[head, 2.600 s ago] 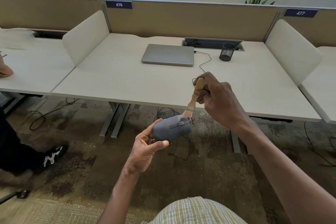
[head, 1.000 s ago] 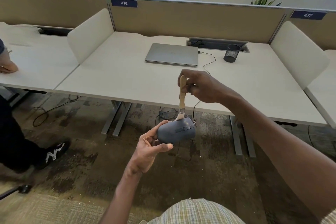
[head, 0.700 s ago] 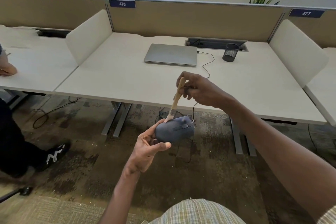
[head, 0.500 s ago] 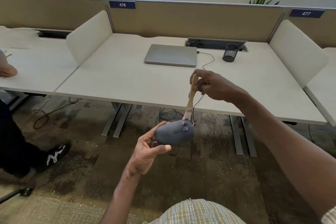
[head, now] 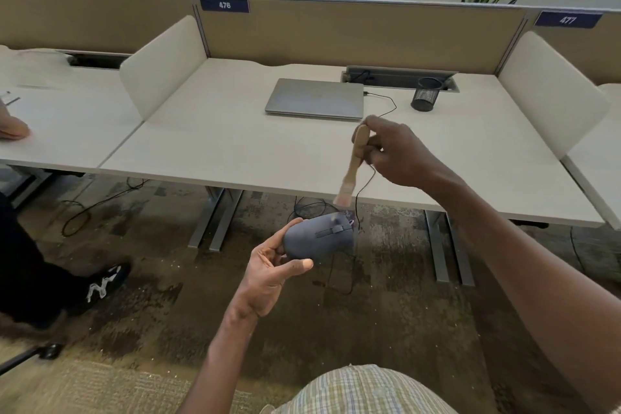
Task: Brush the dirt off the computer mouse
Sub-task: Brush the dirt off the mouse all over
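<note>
Two bare forearms in view, no sleeves reaching wrist or forearm. No rings, watch or bands visible on the left hand [head: 268,274] or the right hand [head: 398,153]. Fingernails short where visible. Plaid garment [head: 361,391] at the bottom edge of the frame: pale ground crossed by fine lines of blue, green and yellowish tan, woven check pattern, fabric slightly rumpled. Corner of similar checked cloth at the lower right edge.

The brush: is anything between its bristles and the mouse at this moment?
Nothing visible. The brush, held by the right hand, hangs just above the front of the mouse, which the left hand holds from behind. Only a small open gap separates them.
</note>
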Tool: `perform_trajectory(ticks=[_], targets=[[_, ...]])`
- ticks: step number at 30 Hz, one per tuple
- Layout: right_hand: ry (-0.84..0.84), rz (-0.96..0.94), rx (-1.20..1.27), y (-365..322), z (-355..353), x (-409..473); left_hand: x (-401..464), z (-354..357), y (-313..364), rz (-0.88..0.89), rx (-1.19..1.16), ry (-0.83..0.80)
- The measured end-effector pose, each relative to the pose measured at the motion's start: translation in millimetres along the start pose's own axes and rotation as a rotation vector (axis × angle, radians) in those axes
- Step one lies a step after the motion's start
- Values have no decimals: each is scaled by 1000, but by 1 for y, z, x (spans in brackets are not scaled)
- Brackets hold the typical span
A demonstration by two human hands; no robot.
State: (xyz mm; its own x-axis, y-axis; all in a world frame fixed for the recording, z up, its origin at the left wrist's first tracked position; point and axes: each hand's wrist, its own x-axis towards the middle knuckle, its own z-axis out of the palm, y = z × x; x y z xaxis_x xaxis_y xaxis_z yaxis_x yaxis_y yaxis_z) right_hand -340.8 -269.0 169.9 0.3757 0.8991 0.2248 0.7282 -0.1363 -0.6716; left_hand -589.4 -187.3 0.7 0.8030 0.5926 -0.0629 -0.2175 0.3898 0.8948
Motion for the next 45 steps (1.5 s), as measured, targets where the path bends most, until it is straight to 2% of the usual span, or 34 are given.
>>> perform_trajectory(ticks=[5,11,15,18,20,25,32,38,45], targets=[[-4,-166,108,-47,16,-15,6,6,-1,11,8,-7],[-79,-302,-27,-67,42,-27,10,6,2,28,40,60],[-97,-291,-121,-65,49,-21,11,7,5,49,41,41],[-46,-266,-189,-62,45,-11,12,6,3,53,48,27],[-39,-296,-160,-66,48,-9,12,6,4,49,50,40],[-147,-365,-131,-73,73,-17,13,8,9,45,127,33],[-36,-359,-164,-68,62,-4,15,0,3,36,68,52],[-186,-422,-174,-66,69,-11,18,1,6,25,139,53],[-28,-422,-113,-62,71,-6,18,2,7,46,88,57]])
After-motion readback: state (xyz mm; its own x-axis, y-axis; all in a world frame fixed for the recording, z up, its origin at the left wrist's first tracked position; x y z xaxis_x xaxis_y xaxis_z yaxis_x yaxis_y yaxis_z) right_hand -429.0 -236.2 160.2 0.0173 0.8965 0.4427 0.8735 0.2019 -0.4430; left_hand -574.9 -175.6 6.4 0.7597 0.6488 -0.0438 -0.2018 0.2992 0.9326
